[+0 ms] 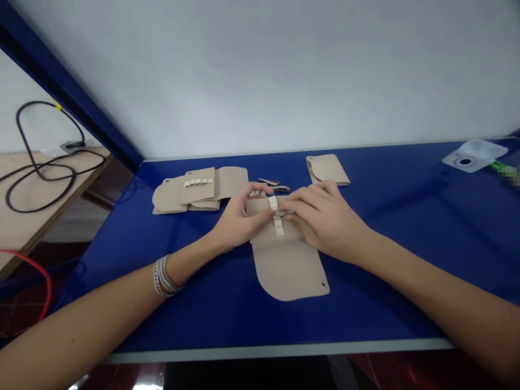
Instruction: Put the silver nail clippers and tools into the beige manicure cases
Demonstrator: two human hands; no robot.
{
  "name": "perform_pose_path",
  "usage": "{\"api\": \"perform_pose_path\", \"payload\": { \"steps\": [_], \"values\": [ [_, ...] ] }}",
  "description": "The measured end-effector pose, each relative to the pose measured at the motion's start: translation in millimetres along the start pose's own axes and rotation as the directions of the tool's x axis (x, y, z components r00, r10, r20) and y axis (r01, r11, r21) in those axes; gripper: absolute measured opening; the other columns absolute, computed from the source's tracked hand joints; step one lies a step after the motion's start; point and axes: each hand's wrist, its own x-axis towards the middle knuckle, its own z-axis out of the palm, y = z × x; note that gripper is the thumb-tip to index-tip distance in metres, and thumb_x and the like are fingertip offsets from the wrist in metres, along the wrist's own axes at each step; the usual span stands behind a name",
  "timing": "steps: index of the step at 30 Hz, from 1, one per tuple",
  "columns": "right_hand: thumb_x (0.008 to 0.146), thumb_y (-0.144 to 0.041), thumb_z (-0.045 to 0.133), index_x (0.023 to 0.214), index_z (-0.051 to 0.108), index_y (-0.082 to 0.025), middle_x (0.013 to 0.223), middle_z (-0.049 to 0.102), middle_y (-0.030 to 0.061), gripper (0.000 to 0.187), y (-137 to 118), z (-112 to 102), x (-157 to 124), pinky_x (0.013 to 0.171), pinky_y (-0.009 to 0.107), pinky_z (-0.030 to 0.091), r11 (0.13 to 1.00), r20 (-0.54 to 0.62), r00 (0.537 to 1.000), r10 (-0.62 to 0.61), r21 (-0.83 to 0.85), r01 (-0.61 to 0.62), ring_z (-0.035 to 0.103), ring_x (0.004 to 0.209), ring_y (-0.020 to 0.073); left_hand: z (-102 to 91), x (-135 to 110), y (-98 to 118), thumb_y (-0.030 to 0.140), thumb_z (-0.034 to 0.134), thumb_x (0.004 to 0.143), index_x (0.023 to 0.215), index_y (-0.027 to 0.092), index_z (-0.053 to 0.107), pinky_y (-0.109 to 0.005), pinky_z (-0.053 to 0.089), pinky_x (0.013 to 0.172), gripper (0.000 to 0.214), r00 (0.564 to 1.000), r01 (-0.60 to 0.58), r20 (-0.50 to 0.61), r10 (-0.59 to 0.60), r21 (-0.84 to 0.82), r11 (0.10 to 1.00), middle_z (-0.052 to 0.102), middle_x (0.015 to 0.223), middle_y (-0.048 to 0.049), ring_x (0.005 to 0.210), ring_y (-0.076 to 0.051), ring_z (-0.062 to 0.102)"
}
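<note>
A flat beige leatherette tool roll (288,271) lies open under both hands, with white elastic loops (273,203) across its upper part. My left hand (239,214) and my right hand (325,219) meet on these loops, their fingertips pinching a small grey metal tool (278,213) that is mostly hidden. Behind the hands lie several metal nail tools (270,182). To the left sits a folded beige case (199,189) with a row of white loops. A small beige pouch (327,169) lies at the far right of them.
All this rests on a glossy blue table (365,292) with a grey front edge (276,349). A white plastic item (465,160) and a blurred green object (504,170) lie at the back right. Left of the table, a black cable (40,179) lies on a wooden board.
</note>
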Motion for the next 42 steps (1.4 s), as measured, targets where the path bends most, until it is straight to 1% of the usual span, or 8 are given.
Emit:
{"api": "perform_pose_path", "payload": {
  "steps": [8, 13, 17, 21, 26, 35, 38, 42],
  "values": [
    [0.091, -0.013, 0.046, 0.100, 0.065, -0.019, 0.094, 0.067, 0.0080, 0.022, 1.1, -1.4, 0.2, 0.078, 0.040, 0.033, 0.999, -0.036, 0.999, -0.023, 0.036, 0.024, 0.055, 0.083, 0.0200, -1.7, 0.8, -2.9, 0.032, 0.069, 0.075, 0.106, 0.019, 0.054, -0.034, 0.050, 0.081, 0.037, 0.999, -0.041, 0.010, 0.040, 0.032, 0.999, 0.063, 0.105, -0.0076, 0.097, -0.022, 0.061],
    [0.091, -0.012, 0.046, 0.102, 0.065, -0.021, 0.098, 0.068, 0.0069, 0.024, 2.2, -1.4, -0.5, 0.080, 0.040, 0.034, 0.999, -0.031, 0.999, -0.029, 0.033, 0.030, 0.056, 0.082, 0.0193, -2.2, 0.9, -3.0, 0.031, 0.070, 0.075, 0.106, 0.020, 0.055, -0.035, 0.049, 0.083, 0.037, 0.998, -0.061, -0.003, 0.061, 0.047, 0.997, 0.063, 0.106, -0.0082, 0.100, -0.023, 0.060],
    [0.091, -0.013, 0.048, 0.105, 0.063, -0.019, 0.099, 0.070, 0.0068, 0.021, 3.2, -1.0, -0.8, 0.082, 0.040, 0.035, 0.998, -0.075, 0.996, -0.048, 0.032, 0.050, 0.057, 0.081, 0.0186, -2.5, 1.0, -3.0, 0.029, 0.070, 0.075, 0.106, 0.019, 0.055, -0.035, 0.049, 0.084, 0.036, 0.998, -0.055, -0.009, 0.055, 0.037, 0.998, 0.063, 0.108, -0.0082, 0.101, -0.023, 0.060],
    [0.091, -0.014, 0.049, 0.107, 0.061, -0.018, 0.101, 0.071, 0.0070, 0.021, 2.8, -1.4, -0.6, 0.082, 0.040, 0.036, 0.998, -0.083, 0.995, -0.058, 0.031, 0.061, 0.058, 0.081, 0.0184, -2.6, 1.6, -3.2, 0.027, 0.067, 0.077, 0.107, 0.020, 0.055, -0.035, 0.049, 0.083, 0.033, 0.999, -0.032, 0.014, 0.033, -0.007, 0.999, 0.062, 0.106, -0.0067, 0.098, -0.022, 0.060],
    [0.092, -0.015, 0.048, 0.107, 0.061, -0.020, 0.104, 0.071, 0.0061, 0.021, 2.0, -1.3, -0.5, 0.082, 0.039, 0.036, 0.997, -0.084, 0.994, -0.067, 0.021, 0.069, 0.058, 0.080, 0.0179, -1.7, 1.9, -2.6, 0.021, 0.062, 0.079, 0.103, 0.022, 0.058, -0.035, 0.050, 0.082, 0.025, 1.000, -0.007, -0.015, 0.006, -0.035, 0.999, 0.063, 0.101, -0.0042, 0.092, -0.020, 0.061],
    [0.092, -0.019, 0.051, 0.099, 0.064, -0.020, 0.095, 0.073, 0.0035, 0.014, 4.9, -3.1, 0.9, 0.084, 0.036, 0.039, 0.993, -0.124, 0.986, -0.108, 0.023, 0.112, 0.059, 0.076, 0.0146, -1.6, 1.4, -2.8, 0.021, 0.063, 0.078, 0.103, 0.020, 0.057, -0.034, 0.046, 0.087, 0.026, 1.000, -0.008, -0.018, 0.008, -0.035, 0.999, 0.060, 0.107, -0.0046, 0.094, -0.019, 0.059],
    [0.093, -0.019, 0.052, 0.098, 0.064, -0.021, 0.094, 0.073, 0.0021, 0.014, 5.5, -4.2, 1.4, 0.086, 0.036, 0.038, 0.994, -0.111, 0.989, -0.100, 0.033, 0.104, 0.061, 0.077, 0.0143, -1.6, 1.4, -3.2, 0.020, 0.063, 0.078, 0.103, 0.019, 0.057, -0.033, 0.045, 0.087, 0.026, 1.000, -0.013, -0.023, 0.012, -0.040, 0.999, 0.060, 0.107, -0.0047, 0.094, -0.019, 0.058],
    [0.092, -0.022, 0.053, 0.105, 0.063, -0.021, 0.100, 0.072, 0.0035, 0.017, 9.3, -8.0, 0.6, 0.088, 0.037, 0.039, 0.992, -0.069, 0.993, -0.090, 0.080, 0.096, 0.062, 0.085, 0.0166, -0.7, 1.2, -2.8, 0.020, 0.064, 0.077, 0.102, 0.018, 0.057, -0.032, 0.046, 0.085, 0.026, 0.999, -0.019, -0.036, 0.017, -0.049, 0.999, 0.060, 0.107, -0.0051, 0.096, -0.019, 0.058]
  ]
}}
